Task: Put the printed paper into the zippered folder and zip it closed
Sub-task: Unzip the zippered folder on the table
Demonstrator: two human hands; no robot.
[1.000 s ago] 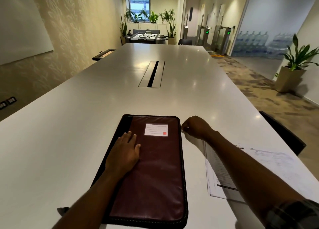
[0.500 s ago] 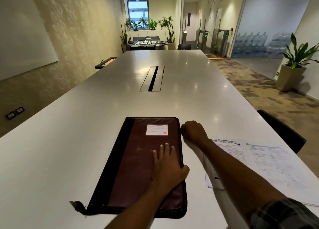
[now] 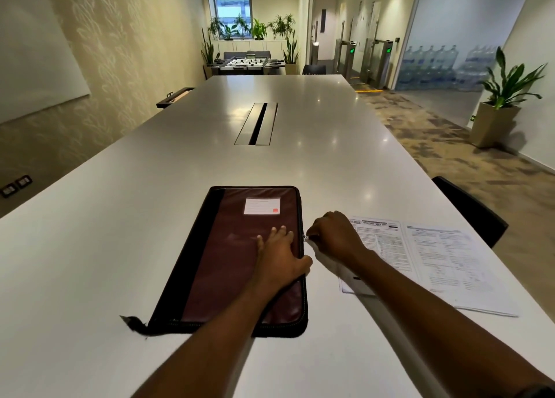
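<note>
A maroon zippered folder (image 3: 240, 247) with a black spine and a white label lies flat on the white table (image 3: 120, 217) in front of me. My left hand (image 3: 280, 258) rests flat on its cover near the right edge, fingers spread. My right hand (image 3: 333, 237) is pinched on the small metal zipper pull (image 3: 305, 238) about halfway along the folder's right side. The printed paper (image 3: 426, 256) lies spread on the table to the right of the folder, partly under my right forearm.
A dark cable slot (image 3: 256, 123) runs along the table's middle. A black chair back (image 3: 471, 210) stands at the table's right edge. A potted plant (image 3: 504, 97) sits on the floor to the right. A black strap (image 3: 133, 324) trails from the folder's near left corner.
My right hand has moved with the zipper pull from the folder's far right corner toward me along the right side. My left hand shifted from the cover's left part to its right edge.
</note>
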